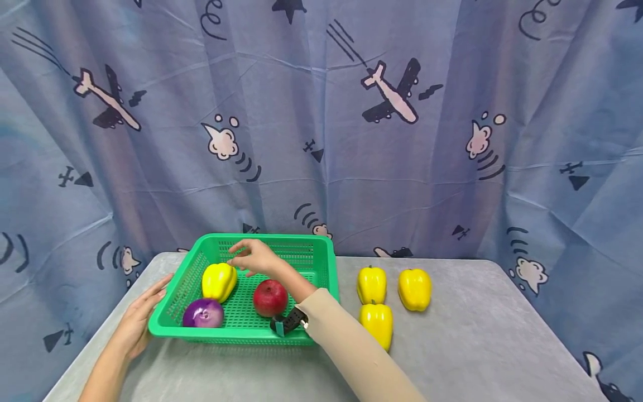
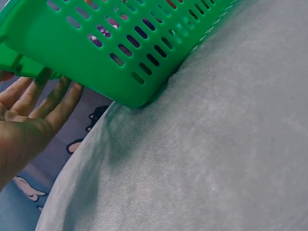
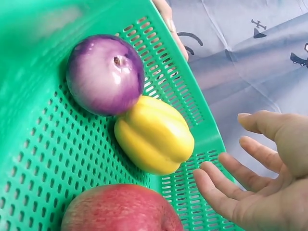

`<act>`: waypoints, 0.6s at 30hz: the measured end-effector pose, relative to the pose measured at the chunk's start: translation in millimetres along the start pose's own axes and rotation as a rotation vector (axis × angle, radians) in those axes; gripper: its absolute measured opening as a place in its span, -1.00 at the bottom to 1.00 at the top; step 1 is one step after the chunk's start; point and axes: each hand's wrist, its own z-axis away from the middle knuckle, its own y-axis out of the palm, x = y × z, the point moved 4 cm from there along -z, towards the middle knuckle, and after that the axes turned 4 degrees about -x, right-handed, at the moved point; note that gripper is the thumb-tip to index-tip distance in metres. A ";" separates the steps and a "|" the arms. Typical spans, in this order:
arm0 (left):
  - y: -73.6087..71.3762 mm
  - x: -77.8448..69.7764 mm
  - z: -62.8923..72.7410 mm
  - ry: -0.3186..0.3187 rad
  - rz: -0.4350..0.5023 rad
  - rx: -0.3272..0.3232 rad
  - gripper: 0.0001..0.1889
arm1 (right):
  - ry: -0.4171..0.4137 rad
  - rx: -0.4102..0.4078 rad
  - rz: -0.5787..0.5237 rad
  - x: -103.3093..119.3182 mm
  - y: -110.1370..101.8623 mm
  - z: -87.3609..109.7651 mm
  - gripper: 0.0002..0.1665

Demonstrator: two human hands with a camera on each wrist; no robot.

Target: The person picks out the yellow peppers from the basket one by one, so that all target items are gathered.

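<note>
A green plastic basket [image 1: 246,335] with slotted walls stands on the table. In it lie a yellow bell pepper [image 1: 219,282], a glossy round purple vegetable [image 1: 203,314] with a pale patch, and a red apple [image 1: 270,298]. My right hand [image 1: 255,258] is over the basket just right of that pepper, its fingers apart and loosely bent, holding nothing. The right wrist view shows a gap between this hand [image 3: 260,178] and the yellow pepper [image 3: 154,135]. At the basket's left side, my left hand [image 1: 138,321] touches the outer wall and rim with nearly straight fingers.
To the right of the basket, three more yellow bell peppers sit on the grey table [image 1: 477,335]: one at the back [image 1: 372,285], one farther right [image 1: 414,290], one in front [image 1: 377,324] partly behind my right sleeve. A blue patterned curtain [image 1: 321,111] hangs behind the table.
</note>
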 end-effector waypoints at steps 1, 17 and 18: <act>0.2 0.0 -0.1 0.000 -0.001 0.000 -0.39 | 0.003 -0.005 -0.003 -1.0 0.3 -2.0 -0.59; 2.3 -1.1 -1.3 -0.003 0.027 0.038 -0.42 | 0.056 -0.066 -0.031 -13.2 3.2 -20.4 -0.47; 1.9 -1.1 -1.2 -0.006 0.023 0.038 -0.41 | 0.059 -0.068 -0.028 -13.2 4.4 -21.1 -0.47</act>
